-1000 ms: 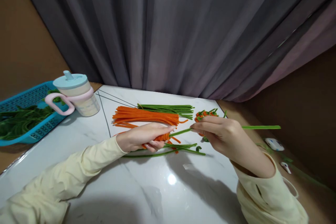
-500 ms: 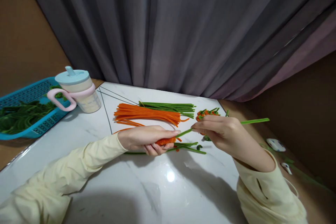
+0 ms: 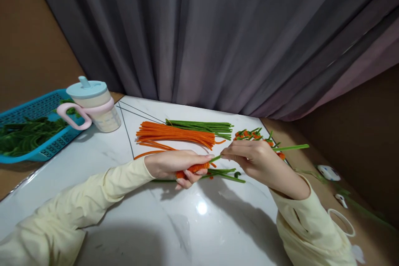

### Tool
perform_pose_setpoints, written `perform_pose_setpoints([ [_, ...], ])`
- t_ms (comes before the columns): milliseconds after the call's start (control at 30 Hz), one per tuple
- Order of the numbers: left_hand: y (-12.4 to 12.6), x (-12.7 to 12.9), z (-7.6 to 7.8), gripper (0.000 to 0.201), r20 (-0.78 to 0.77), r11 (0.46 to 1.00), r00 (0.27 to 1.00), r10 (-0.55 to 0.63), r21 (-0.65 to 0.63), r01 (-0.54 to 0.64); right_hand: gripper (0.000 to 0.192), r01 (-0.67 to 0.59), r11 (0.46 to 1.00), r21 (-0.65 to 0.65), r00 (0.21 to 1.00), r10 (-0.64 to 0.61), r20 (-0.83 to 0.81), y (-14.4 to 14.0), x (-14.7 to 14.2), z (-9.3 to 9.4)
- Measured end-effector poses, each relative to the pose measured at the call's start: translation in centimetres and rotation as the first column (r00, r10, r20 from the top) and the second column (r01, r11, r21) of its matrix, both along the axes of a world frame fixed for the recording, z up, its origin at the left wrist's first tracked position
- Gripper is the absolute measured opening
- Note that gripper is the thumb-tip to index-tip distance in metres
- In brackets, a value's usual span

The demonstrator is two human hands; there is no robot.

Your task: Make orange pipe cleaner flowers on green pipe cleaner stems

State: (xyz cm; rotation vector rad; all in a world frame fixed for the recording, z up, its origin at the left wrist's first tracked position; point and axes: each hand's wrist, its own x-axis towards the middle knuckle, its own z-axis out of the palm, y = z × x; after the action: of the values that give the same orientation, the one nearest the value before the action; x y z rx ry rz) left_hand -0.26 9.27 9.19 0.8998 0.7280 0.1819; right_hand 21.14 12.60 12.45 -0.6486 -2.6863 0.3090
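My left hand (image 3: 170, 162) is closed around a coiled orange pipe-cleaner piece (image 3: 195, 168), shaped like a small carrot. A green pipe cleaner (image 3: 294, 147) runs from the coil's end, by my left thumb, through the pinched fingers of my right hand (image 3: 254, 156). Its free end sticks out beyond the right hand. Below the hands lie loose green pipe cleaners (image 3: 229, 176). Behind them are an orange pipe-cleaner bundle (image 3: 174, 134) and a green pipe-cleaner bundle (image 3: 202, 126). Several small orange-and-green pieces (image 3: 248, 134) sit past my right hand, partly hidden.
At the left, a lidded cup (image 3: 107, 124) with a pink handle stands beside a blue basket (image 3: 64, 146) of green pieces. On the right lie a white earphone case (image 3: 329, 173), an earbud (image 3: 341, 200) and a white ring (image 3: 351, 228). A grey curtain (image 3: 199, 41) hangs behind the table.
My right hand has moved left, closer to my left hand, with the green pipe cleaner. Less green shows between the hands, and the coil shows more in my left hand.
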Motion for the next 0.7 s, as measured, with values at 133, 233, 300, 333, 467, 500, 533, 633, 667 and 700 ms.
perform_pose_setpoints([
  [133,0.0,0.0,-0.3,0.050,0.007,1.000,1.000,0.015,-0.003,-0.015,0.024,-0.023,0.999,-0.033,1.000,0.023,0.000,0.2,-0.2,-0.4],
  [233,-0.1,0.0,-0.5,0.051,0.029,1.000,1.000,0.007,-0.027,-0.006,0.025,-0.059,0.997,-0.052,0.998,0.060,0.009,0.1,-0.6,-0.7],
  [300,0.0,0.1,-0.6,0.052,0.040,0.999,0.999,0.011,-0.038,-0.010,0.025,-0.076,0.995,-0.058,0.997,0.077,0.018,0.1,-1.0,-1.0],
  [333,0.1,0.2,-0.7,0.052,0.045,0.999,0.999,0.023,-0.036,-0.021,0.025,-0.079,0.995,-0.060,0.997,0.080,0.020,0.1,-1.2,-1.2],
  [467,0.4,0.6,-1.2,0.052,0.037,0.994,0.993,0.110,0.012,-0.110,0.022,-0.051,0.995,-0.089,0.999,0.052,0.003,0.4,-1.9,-2.5],
  [500,0.4,0.7,-1.5,0.052,0.030,0.989,0.990,0.141,0.032,-0.142,0.021,-0.040,0.994,-0.100,0.999,0.040,-0.002,0.5,-1.9,-2.9],
  [533,0.3,0.9,-1.9,0.051,0.029,0.983,0.984,0.175,0.054,-0.176,0.020,-0.024,0.994,-0.108,1.000,0.024,-0.002,0.5,-1.8,-3.3],
  [633,-0.4,1.1,-3.4,0.046,0.078,0.956,0.960,0.271,0.096,-0.277,0.017,0.080,0.993,-0.088,0.996,-0.078,0.034,0.2,-0.8,-4.4],
  [667,-0.7,1.1,-4.0,0.044,0.091,0.953,0.955,0.283,0.086,-0.290,0.020,0.125,0.990,-0.064,0.991,-0.122,0.056,-0.1,-0.2,-4.7],
  [700,-1.0,1.1,-4.6,0.042,0.096,0.954,0.954,0.284,0.071,-0.291,0.023,0.167,0.985,-0.046,0.983,-0.163,0.080,-0.5,0.4,-5.0],
])
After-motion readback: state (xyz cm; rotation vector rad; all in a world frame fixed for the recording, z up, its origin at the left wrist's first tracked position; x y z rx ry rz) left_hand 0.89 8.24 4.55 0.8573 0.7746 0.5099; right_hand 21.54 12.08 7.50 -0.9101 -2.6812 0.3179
